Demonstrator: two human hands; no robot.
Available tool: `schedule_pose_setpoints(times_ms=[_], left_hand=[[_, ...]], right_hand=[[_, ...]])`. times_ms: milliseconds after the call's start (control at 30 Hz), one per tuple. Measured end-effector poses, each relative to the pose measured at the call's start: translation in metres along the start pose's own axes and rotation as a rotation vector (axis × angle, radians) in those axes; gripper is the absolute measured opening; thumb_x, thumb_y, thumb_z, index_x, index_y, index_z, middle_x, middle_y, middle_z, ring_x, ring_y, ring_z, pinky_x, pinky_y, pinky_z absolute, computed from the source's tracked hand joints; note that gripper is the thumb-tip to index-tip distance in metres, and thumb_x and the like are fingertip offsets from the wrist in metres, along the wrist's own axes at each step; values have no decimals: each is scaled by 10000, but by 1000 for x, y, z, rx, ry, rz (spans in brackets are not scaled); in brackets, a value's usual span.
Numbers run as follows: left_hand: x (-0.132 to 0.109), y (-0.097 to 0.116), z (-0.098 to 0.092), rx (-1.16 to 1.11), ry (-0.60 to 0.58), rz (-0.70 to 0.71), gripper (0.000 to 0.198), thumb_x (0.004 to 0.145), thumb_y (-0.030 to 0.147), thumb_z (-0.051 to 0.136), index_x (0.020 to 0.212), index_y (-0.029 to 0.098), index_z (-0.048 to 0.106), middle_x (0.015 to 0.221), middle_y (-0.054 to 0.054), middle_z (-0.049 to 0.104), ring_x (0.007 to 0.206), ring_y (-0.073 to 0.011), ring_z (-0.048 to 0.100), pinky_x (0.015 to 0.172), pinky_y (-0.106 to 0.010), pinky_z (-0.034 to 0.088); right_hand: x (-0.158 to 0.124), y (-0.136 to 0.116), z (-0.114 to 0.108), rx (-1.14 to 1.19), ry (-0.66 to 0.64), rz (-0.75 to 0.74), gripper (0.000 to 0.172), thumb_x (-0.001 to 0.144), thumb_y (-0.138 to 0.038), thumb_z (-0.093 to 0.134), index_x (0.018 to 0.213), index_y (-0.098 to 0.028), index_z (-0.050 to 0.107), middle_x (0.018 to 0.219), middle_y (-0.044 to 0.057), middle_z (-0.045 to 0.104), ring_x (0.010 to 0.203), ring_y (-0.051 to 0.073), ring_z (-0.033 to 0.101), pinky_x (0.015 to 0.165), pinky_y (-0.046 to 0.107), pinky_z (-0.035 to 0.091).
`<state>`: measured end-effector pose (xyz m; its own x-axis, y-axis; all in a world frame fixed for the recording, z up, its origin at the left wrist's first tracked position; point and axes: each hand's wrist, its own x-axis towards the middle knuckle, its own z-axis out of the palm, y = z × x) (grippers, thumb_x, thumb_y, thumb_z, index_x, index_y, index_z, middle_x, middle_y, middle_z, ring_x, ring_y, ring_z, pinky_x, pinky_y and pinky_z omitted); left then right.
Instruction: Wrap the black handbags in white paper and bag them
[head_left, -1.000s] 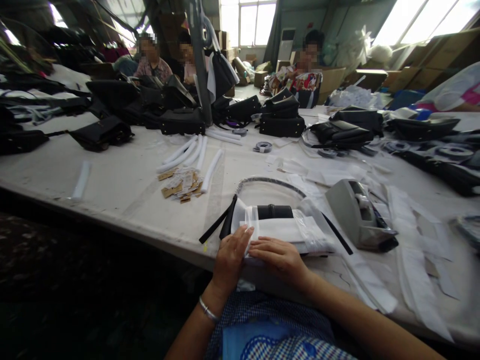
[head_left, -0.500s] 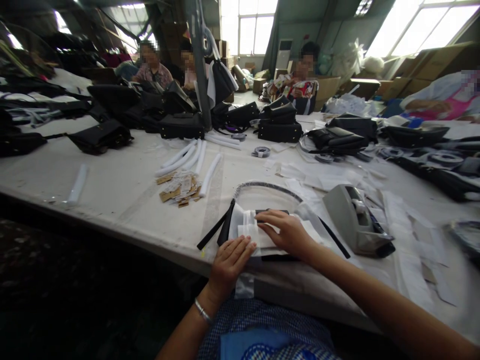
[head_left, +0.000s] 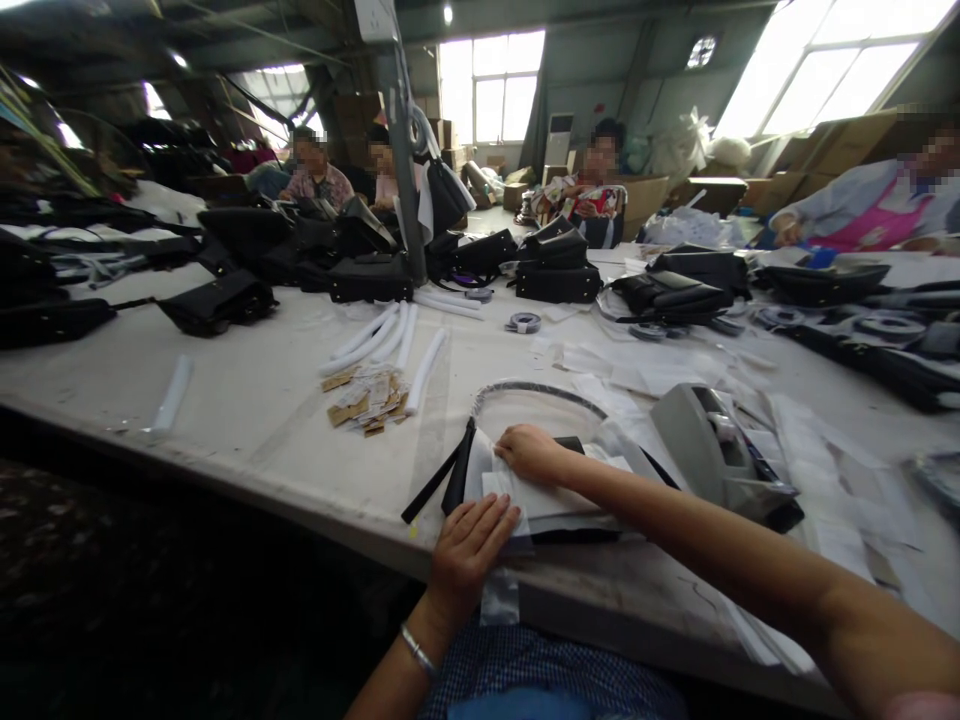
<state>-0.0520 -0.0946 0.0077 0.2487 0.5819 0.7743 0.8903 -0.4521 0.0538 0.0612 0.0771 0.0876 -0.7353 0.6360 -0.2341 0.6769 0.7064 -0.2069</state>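
My left grip (head_left: 471, 545) lies flat at the near edge of the desk (head_left: 247, 400), fingers apart, pressing the white paper (head_left: 547, 497) down. My right arm reaches across, and my right grip (head_left: 529, 452) sits curled on the far left corner of the black bag (head_left: 577, 535) under that paper; I cannot tell if it pinches anything. A moment ago it was over the middle of the bag; now it is further left. My left grip has stayed put. The grey tape holder (head_left: 709, 445) stands just right of the bag, the black strap (head_left: 536, 388) loops behind it, and white tubes (head_left: 390, 335) and paper tags (head_left: 367, 397) lie further left
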Motion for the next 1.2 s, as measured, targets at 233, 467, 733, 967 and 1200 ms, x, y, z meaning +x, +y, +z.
schedule_pose_setpoints(times_ms=[233,467,733,967,1200], left_hand=[[5,-2,1,158,131,76,335,1015,196,386,1175,233,679,1163,26,732,1124,-141,650,1019,-292,447],[8,-5,3,205,101,112,390,1030,282,324,1178,230,681,1156,-3,736,1091,-156,671,919,-291,498],[4,-1,-2,59,-57,20,430,998,406,406,1325,183,575,1274,-69,677,1199,-222,616,988,-380,476],[1,-2,-4,7,-145,-8,465,960,360,517,1390,182,509,1326,-98,641,1248,-242,582,1034,-397,456],[4,0,-9,19,-181,-9,448,969,250,514,1410,184,479,1359,-83,618,1269,-223,564,1071,-389,426]], right_hand=[[-22,1,20,1,185,-132,319,952,-135,415,1089,-160,702,1092,155,721,1068,274,667,1115,557,282],[13,20,25,44,160,-170,575,918,-120,433,1492,-141,403,983,151,759,999,279,711,1041,500,418],[-87,22,14,369,573,-285,333,968,-264,518,1281,-221,625,1245,77,686,1161,229,633,993,370,508],[-177,-5,97,163,552,-532,424,969,-192,531,1392,-210,512,1334,90,627,1256,223,545,1050,425,474],[-148,-40,135,108,612,-397,377,975,-171,495,1342,-186,578,1299,135,637,1212,252,552,1017,455,456]])
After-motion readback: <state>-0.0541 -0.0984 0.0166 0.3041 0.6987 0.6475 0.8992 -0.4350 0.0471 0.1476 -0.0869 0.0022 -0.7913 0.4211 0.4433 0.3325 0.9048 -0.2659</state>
